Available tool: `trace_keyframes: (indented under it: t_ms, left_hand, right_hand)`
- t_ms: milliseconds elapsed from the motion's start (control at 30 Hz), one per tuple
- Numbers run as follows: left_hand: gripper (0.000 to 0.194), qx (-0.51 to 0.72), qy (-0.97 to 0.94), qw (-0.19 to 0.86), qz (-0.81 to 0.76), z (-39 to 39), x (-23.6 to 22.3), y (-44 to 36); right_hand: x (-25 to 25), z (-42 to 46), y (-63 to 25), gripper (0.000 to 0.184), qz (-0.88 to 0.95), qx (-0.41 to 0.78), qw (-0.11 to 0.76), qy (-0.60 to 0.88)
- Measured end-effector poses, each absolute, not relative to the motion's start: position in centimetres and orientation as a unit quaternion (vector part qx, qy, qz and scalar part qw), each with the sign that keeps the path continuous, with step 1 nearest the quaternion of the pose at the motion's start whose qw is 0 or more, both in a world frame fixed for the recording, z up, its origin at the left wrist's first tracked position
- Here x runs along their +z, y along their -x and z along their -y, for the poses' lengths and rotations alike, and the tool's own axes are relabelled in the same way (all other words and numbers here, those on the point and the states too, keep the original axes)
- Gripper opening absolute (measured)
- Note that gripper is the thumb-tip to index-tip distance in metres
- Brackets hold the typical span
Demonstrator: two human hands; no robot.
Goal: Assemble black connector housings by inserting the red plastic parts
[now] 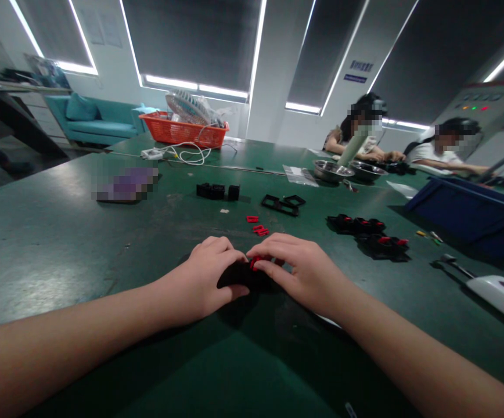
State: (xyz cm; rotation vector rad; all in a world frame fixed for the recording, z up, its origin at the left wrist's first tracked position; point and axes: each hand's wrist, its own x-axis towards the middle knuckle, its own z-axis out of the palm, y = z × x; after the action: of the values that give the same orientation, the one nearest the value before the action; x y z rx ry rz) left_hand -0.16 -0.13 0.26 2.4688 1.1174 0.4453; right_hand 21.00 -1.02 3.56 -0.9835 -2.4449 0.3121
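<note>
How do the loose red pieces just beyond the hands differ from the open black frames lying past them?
Color: the red pieces are bright red; the black frames are black.
Size: the red pieces are clearly smaller than the black frames.
Place: the red pieces lie nearer the right hand than the black frames do.
Shared: both lie on the green table, unheld.

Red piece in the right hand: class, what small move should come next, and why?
Probably press the red piece into the black part: the right hand pinches it there, the left hand holds that part, and other black parts nearby carry red pieces.
</note>
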Motion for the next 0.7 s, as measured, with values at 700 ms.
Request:
trace_keyframes:
  t_ms: [700]
  left_hand:
    - [0.032,0.165,-0.882,0.198,-0.395,0.23,0.18,0.15]
  right_hand:
    - [3.35,0.79,-21.42,0.015,0.897,0.126,0.260,0.333]
